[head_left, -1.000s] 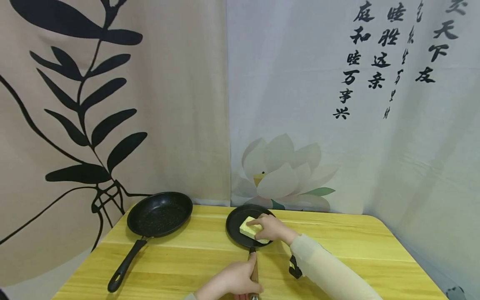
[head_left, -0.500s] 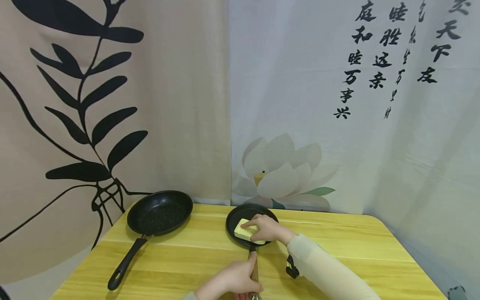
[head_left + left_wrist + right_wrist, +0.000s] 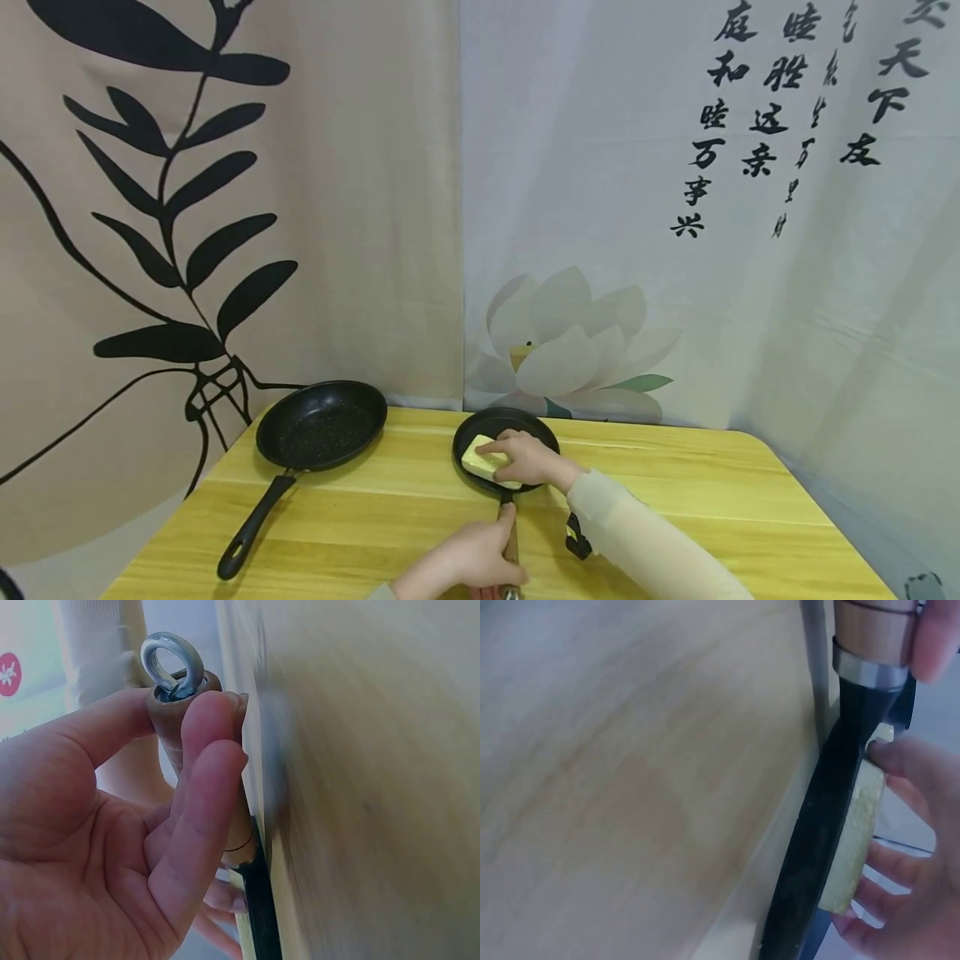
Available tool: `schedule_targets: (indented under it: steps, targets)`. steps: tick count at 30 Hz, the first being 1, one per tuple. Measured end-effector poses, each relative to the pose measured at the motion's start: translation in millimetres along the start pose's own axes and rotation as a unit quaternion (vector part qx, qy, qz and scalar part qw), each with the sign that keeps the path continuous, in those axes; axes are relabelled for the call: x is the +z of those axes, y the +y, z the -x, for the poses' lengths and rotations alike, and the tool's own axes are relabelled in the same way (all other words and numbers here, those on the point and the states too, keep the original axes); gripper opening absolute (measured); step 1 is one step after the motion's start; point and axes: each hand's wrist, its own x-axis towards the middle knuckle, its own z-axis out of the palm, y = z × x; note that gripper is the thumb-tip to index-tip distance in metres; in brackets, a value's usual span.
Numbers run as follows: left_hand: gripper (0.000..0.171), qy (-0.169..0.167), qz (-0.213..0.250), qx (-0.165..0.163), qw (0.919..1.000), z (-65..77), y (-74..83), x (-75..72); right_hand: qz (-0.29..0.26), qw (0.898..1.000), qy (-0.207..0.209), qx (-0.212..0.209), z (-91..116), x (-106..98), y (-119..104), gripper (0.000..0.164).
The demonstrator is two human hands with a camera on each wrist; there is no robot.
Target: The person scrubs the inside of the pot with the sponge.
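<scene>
A small black frying pan (image 3: pixel 462 425) with a wooden handle (image 3: pixel 512 546) sits mid-table toward the back. My left hand (image 3: pixel 476 558) grips that handle, with the thumb stretched along it toward the pan. In the left wrist view the fingers curl round the handle's end, where a metal ring (image 3: pixel 172 664) sticks out. Inside the pan lies a pale yellow sponge (image 3: pixel 476 457), pinched from above by my right hand (image 3: pixel 523 458). The right wrist view catches the sponge's side (image 3: pixel 856 836) rising over the pan rim (image 3: pixel 802 847), thumb and fingers spread along it.
A larger black frying pan (image 3: pixel 322 427) stands at the table's back left, its black handle (image 3: pixel 255 529) pointing toward me. The wooden table (image 3: pixel 675 483) ends at a printed curtain (image 3: pixel 375 208) close behind both pans. A small black thing (image 3: pixel 576 537) hangs under my right wrist.
My right hand has slid the sponge leftward across the small pan, in small steps. My left hand keeps its grip on the handle. The pans stay where they were.
</scene>
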Motion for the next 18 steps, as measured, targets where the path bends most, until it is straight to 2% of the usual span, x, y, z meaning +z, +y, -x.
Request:
schedule_targets:
  steps: [5, 13, 18]
  targets:
    - [0.114, 0.008, 0.002, 0.000, 1.0000, 3.4, 5.0, -0.2, 0.004, 1.000, 0.006, 0.002, -5, 2, 0, 0.047]
    - [0.106, 0.031, -0.026, -0.017, 0.9990, 20.0, 31.3, -4.3, 0.012, 1.000, 0.013, 0.010, -14, 5, 5, 0.047]
    - [0.112, 0.019, 0.005, -0.010, 0.9997, 12.6, 18.8, -0.9, 0.015, 1.000, 0.014, 0.012, -18, 5, 6, 0.047]
